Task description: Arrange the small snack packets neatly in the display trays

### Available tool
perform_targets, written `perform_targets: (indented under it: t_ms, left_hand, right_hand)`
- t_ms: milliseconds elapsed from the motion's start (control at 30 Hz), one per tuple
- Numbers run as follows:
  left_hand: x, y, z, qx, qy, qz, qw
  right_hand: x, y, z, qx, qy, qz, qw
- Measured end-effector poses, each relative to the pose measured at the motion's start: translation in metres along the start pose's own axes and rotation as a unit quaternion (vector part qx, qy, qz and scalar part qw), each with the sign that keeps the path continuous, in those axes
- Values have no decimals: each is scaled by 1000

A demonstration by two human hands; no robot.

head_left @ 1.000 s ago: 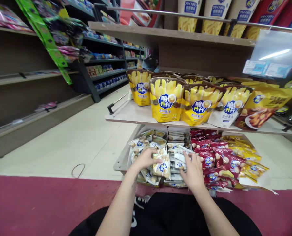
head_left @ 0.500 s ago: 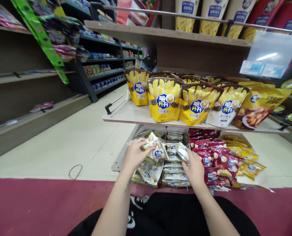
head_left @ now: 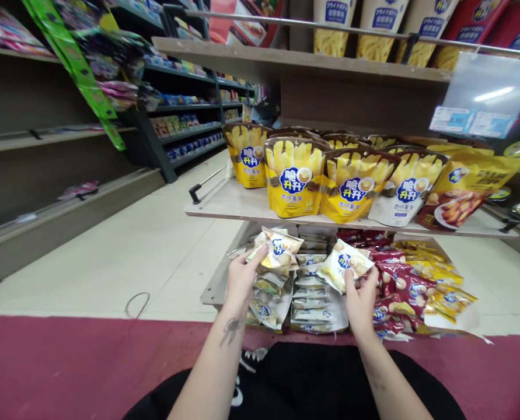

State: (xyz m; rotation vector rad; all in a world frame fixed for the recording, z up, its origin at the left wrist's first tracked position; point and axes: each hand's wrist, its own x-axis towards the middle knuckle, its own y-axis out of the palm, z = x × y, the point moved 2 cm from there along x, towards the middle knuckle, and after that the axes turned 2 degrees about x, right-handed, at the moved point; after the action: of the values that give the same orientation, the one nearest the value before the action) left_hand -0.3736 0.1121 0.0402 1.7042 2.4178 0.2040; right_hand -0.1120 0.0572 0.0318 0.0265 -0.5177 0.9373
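My left hand [head_left: 243,274] is closed on a small pale snack packet [head_left: 281,249] with a blue logo, held over the left box. More packets lie partly hidden behind it. Between the thumb and fingers of my right hand [head_left: 361,294] is a white snack packet [head_left: 344,263], its printed front turned up, above the edge of the middle and red-packet boxes. Below and between the hands, a row of white packets [head_left: 314,303] stands in the middle box. Loose packets [head_left: 266,303] fill the left box.
Red packets [head_left: 411,286] and yellow packets [head_left: 447,297] lie to the right. Just above the boxes, a shelf [head_left: 224,204] carries yellow pouches [head_left: 295,181] and a white pouch [head_left: 404,189]. A higher shelf [head_left: 242,58] holds fries-printed tubs [head_left: 377,29]. A clear sign [head_left: 489,93] hangs at right.
My right hand has moved right and turned its packet so the front shows. My left hand has shifted slightly up and right with its packet.
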Motion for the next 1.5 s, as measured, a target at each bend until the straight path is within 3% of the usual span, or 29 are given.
perform_targets:
  t_ms: [67, 167, 267, 367, 533, 633, 700, 800, 867, 967, 1033, 1200, 1367, 1433, 1500]
  left_hand:
    - [-6, 19, 14, -69, -77, 53, 993]
    - [-22, 48, 40, -70, -158, 122, 977]
    - [-38, 67, 63, -26, -182, 145, 972]
    - [-44, 74, 74, 30, -172, 144, 974]
    - [-40, 69, 69, 147, -86, 129, 977]
    - [-40, 65, 60, 213, -26, 114, 970]
    - [-42, 64, 54, 289, 14, 115, 950]
    - [-47, 65, 48, 427, 78, 132, 891]
    - [-50, 67, 46, 458, 99, 145, 871]
    - [-51, 69, 46, 447, 102, 155, 875]
    - [-51, 70, 49, 432, 90, 159, 883]
    - [-39, 61, 48, 414, 93, 178, 888]
    - [-5, 26, 34, 436, 131, 79, 887]
    - [5, 14, 35, 456, 165, 60, 872]
    - [11, 8, 43, 484, 186, 78, 851]
  right_hand:
    - [-3, 4, 1, 51, 30, -10, 998]
    - [-5, 3, 11, 65, 29, -68, 995]
    - [-4, -1, 20, 54, -9, -111, 992]
    - [-2, -3, 22, 46, -19, -110, 993]
    - [-2, -5, 23, 25, -61, -134, 989]
    - [-5, -7, 23, -78, -150, -157, 973]
    - [-6, -7, 20, -141, -242, -146, 949]
    - [-8, 0, 13, -173, -376, -45, 909]
    - [-8, 8, 8, -199, -408, 67, 889]
    - [-7, 19, 1, -271, -365, 196, 869]
    - [-6, 21, -2, -306, -329, 223, 865]
    - [-4, 18, -3, -306, -279, 199, 888]
    - [-8, 15, 7, -267, -280, 171, 906]
    - [-12, 16, 12, -269, -279, 161, 908]
    - [-18, 20, 14, -297, -265, 159, 903]
